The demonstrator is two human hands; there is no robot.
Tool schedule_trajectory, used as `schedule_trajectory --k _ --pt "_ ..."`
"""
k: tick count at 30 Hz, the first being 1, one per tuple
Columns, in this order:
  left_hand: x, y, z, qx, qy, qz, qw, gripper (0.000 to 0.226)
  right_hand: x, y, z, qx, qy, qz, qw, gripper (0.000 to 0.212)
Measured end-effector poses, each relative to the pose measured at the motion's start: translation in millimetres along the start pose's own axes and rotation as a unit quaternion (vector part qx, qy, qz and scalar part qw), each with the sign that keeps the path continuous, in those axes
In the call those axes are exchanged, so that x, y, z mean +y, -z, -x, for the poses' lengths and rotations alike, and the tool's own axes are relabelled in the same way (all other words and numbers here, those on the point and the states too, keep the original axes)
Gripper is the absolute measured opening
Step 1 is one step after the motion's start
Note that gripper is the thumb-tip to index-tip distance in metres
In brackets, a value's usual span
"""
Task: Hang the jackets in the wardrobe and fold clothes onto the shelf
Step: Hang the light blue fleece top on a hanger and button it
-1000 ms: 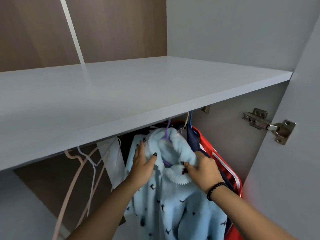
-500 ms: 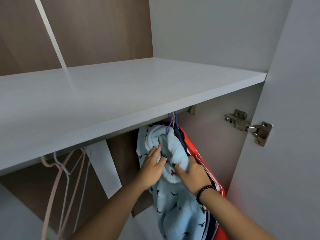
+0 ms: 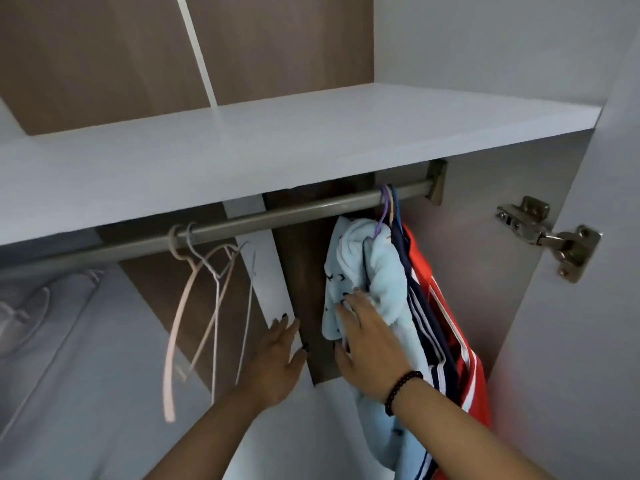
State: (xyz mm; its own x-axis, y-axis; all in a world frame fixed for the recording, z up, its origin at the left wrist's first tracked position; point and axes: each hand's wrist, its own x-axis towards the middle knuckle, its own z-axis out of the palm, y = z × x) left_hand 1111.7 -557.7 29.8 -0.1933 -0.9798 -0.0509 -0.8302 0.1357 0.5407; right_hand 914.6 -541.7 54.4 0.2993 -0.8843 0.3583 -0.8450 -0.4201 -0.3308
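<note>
The light blue jacket hangs on the rail at 1 o'clock under the shelf, the right hand lies flat on it with straight fingers, and the left hand, open, reaches forward beside it, touching nothing.

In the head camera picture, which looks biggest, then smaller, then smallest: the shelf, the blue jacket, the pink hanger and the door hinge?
1. Shelf, stretching nearly right across the picture.
2. Blue jacket.
3. Pink hanger: long but very thin, so it covers less than the jacket.
4. Hinge, smallest.
This is only how they look here; nearer things seem bigger.
</note>
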Motion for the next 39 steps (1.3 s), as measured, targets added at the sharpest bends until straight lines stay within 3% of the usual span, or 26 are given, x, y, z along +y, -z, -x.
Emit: schedule_trajectory --k 3,6,9,13,23,31,39 --pt "-7.1 -1.9 46.5 0.014 -0.002 -0.003 1.000 0.050 -4.3 -25.4 14.5 -0.110 -0.001 -0.033 0.993 0.068" --pt "-16.7 -7.0 94.8 0.048 0.052 0.008 0.997 0.062 -7.2 -40.7 30.3 -0.203 -0.034 -0.062 0.977 0.075" --pt "-29.9 -11.8 132.3 0.046 0.116 0.014 0.992 0.073 -9.8 -45.5 45.5 -0.241 -0.050 -0.069 0.967 0.077" --pt "-36.1 -12.2 162.4 0.065 0.130 0.009 0.989 0.074 -15.1 -40.7 66.8 -0.261 -0.058 -0.075 0.961 0.078" --pt "-19.2 -18.7 243.6 0.073 0.099 0.009 0.992 0.074 -66.3 -5.6 148.5 -0.224 -0.063 -0.105 0.967 0.067" --pt "-8.3 -40.6 351.1 0.024 0.085 0.013 0.996 0.066 -128.3 16.1 256.4 -0.185 -0.078 -0.133 0.971 0.065" --pt "37.1 -81.3 403.8 -0.036 0.047 0.017 0.998 0.065 -131.6 39.9 363.5 -0.169 -0.139 -0.125 0.968 0.061"
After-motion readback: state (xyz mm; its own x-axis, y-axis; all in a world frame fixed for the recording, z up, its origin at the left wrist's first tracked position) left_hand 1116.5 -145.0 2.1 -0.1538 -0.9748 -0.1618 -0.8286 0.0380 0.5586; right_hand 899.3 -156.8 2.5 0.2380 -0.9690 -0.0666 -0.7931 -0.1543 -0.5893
